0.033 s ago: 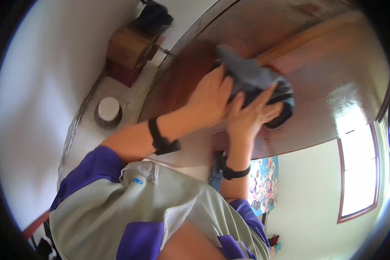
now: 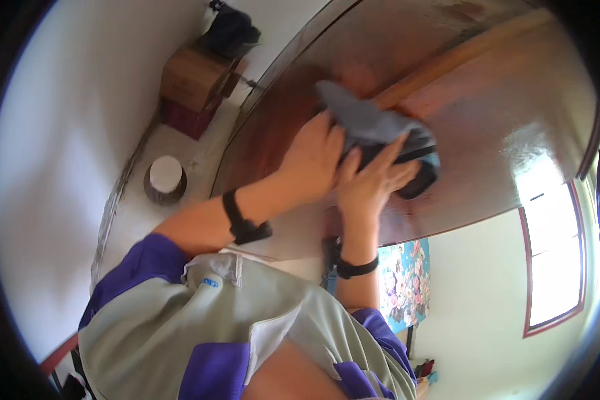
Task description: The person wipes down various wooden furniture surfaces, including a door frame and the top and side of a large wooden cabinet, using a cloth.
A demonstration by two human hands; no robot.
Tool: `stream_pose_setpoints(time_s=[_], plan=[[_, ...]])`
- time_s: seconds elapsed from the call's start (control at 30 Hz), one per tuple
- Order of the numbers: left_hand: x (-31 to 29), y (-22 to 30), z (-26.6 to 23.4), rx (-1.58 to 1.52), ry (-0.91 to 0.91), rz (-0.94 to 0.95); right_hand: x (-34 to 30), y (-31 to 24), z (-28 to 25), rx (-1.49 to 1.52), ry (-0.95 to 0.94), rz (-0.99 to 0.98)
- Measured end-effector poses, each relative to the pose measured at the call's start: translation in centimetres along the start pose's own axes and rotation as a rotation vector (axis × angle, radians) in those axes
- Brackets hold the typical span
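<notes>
A dark grey and black bundle of cloth-like material [image 2: 370, 123] lies on, or just over, the glossy brown wooden table [image 2: 487, 147]. A grey flap sticks up at its far left; its exact kind is unclear. My left hand [image 2: 310, 157] grips its near left edge, fingers curled and partly hidden against it. Across its near right side, my right hand [image 2: 370, 187] has its fingers bent over the black part, somewhat apart. Both hands are close together and slightly blurred. Each wrist wears a black band.
On the floor left of the table stands a round dark container with a white top [image 2: 166, 175]. Beyond it, a brown cardboard box [image 2: 192, 80] rests on a dark red box [image 2: 190, 117], with a dark bag [image 2: 232, 32] above. Flowered fabric [image 2: 407, 283] and a bright window [image 2: 553, 260] are at right.
Both hands and the dark bundle have shifted slightly left together. The grip looks the same.
</notes>
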State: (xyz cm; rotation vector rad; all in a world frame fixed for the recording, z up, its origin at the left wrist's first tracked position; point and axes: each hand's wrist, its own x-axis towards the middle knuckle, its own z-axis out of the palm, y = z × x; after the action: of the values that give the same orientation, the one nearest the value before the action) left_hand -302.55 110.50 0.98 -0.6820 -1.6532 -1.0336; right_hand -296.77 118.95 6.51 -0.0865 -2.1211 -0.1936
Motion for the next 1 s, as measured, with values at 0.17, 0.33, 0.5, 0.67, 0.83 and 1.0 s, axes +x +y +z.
stream_pose_setpoints(time_s=[0.17, 0.33, 0.5, 0.67, 0.83, 1.0], plan=[[-3.1, -0.3, -2.9, -0.163, -0.109, -0.043, -4.9, 0.3, 2.2, -0.032, -0.021, -0.009], [1.4, -0.9, -4.6, -0.172, -0.200, 0.121, -1.4, 0.7, 0.9, 0.025, 0.105, -0.041], [7.1, -0.3, -5.4, -0.115, -0.186, 0.343, 4.5, 2.9, -1.4, 0.001, 0.267, -0.099], [12.4, 1.2, -5.5, -0.029, -0.104, 0.447, 10.0, 4.9, -4.1, -0.014, 0.467, -0.235], [17.1, 3.1, -5.6, 0.064, -0.087, 0.412, 15.0, 5.7, -8.0, 0.016, 0.499, -0.297], [22.5, 5.0, -5.0, 0.284, 0.104, 0.476, 22.6, 7.1, -11.7, 0.017, 0.489, -0.327]])
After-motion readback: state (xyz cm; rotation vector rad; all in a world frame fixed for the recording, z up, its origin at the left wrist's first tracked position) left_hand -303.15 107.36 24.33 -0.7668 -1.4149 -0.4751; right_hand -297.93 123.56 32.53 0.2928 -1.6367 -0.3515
